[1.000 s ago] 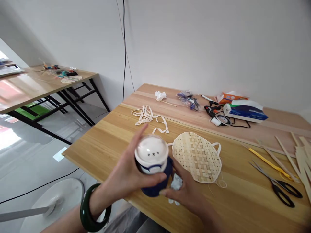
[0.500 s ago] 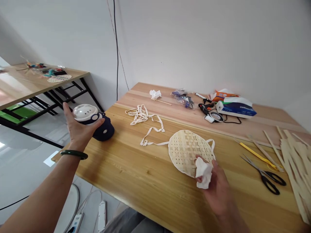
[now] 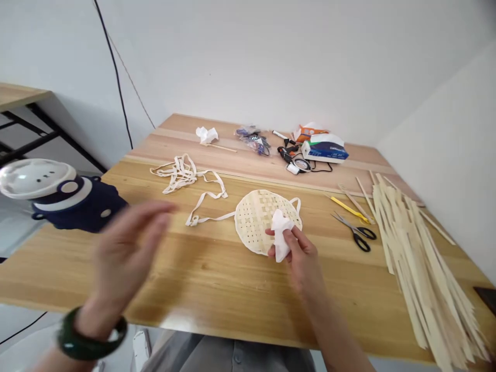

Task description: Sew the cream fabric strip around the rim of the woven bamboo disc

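White tissue [image 3: 282, 238], all scrunched up, is pinched between the thumb and fingers of the right hand [image 3: 301, 254]. It is held over the near right part of the round woven mat [image 3: 252, 223], and whether the mat is touched by it cannot be told. The left hand [image 3: 126, 248] is held up to the left of the mat, over the tabletop [image 3: 217, 305]. It is blurred, so whether its fingertips are pressed together or a little spread cannot be told. A dark green bangle [image 3: 83, 345] is worn on that wrist. Farther left of the mat, a dark blue and white bottle [image 3: 79, 204] is seen, with its bottom partly hidden by the left hand. A tangled white ribbon [image 3: 181, 173] is spread to the left of the mat, and its tail is run up to the mat's edge. To the right of the mat, black-handled scissors [image 3: 361, 236] are laid, and past them many thin wooden strips [image 3: 411, 248] are heaped. Behind the mat, a blue tissue box [image 3: 325, 151] and a roll of tape [image 3: 301, 165] are set close together.
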`<state>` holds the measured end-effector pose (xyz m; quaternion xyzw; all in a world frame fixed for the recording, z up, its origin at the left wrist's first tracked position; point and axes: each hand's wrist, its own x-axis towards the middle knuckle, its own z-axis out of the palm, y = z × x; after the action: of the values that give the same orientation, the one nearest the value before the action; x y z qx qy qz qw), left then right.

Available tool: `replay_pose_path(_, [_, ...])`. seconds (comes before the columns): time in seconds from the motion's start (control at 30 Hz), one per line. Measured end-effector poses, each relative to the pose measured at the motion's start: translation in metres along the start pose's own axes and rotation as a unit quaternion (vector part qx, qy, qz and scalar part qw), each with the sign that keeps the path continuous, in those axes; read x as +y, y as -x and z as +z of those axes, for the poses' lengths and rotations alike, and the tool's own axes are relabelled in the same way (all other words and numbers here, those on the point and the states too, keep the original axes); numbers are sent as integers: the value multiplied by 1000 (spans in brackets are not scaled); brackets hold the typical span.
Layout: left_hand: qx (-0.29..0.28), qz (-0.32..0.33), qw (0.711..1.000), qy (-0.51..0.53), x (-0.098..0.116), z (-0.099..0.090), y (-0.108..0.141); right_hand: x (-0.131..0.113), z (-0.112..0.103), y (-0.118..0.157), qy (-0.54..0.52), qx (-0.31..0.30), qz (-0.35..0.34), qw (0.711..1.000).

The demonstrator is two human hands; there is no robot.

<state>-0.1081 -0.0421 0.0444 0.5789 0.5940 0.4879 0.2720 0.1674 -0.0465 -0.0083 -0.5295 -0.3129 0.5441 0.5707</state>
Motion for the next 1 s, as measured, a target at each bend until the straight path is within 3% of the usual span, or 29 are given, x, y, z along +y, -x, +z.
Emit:
replay_pose_path(0.07, [-161, -75, 980, 91, 17, 50, 10, -1, 1, 3, 82, -1, -44, 996])
replay_pose_path(0.13, [-236, -158, 934, 219, 28, 93, 11, -3, 2, 7, 157, -22, -101, 982])
replay_pose_path(0.2, [-235, -190, 913, 276, 33, 124, 9, -5, -1, 13, 204, -64, -157, 964])
replay_pose_path(0.27, [-211, -190, 914, 291, 33, 139, 5, -8, -9, 17, 201, -94, -159, 962])
replay_pose_path(0.33, [-213, -185, 914, 291, 31, 143, 1, -11, -21, 18, 162, -58, -110, 979])
replay_pose_path(0.4, [-230, -187, 912, 284, 26, 140, -1, -13, -33, 15, 109, 26, -63, 992])
replay_pose_path(0.47, [-237, -195, 911, 276, 21, 136, -1, -14, -42, 9, 54, 97, -40, 993])
replay_pose_path(0.53, [-236, -206, 911, 270, 17, 134, 0, -15, -47, 3, 25, 130, -30, 991])
replay_pose_path(0.6, [-224, -210, 914, 266, 17, 132, 1, -17, -49, -1, 42, 122, -49, 990])
replay_pose_path(0.7, [-203, -192, 925, 257, 21, 130, 1, -24, -50, 0, 133, 41, -97, 986])
replay_pose_path(0.8, [-216, -170, 925, 261, 26, 127, 1, -30, -48, 3, 260, -33, -76, 962])
replay_pose_path(0.9, [-204, -189, 918, 282, 33, 130, 5, -28, -37, 7, 303, -39, -58, 950])
replay_pose_path(1.0, [-208, -219, 913, 275, 36, 137, 11, -25, -22, 9, 305, -15, -100, 947])
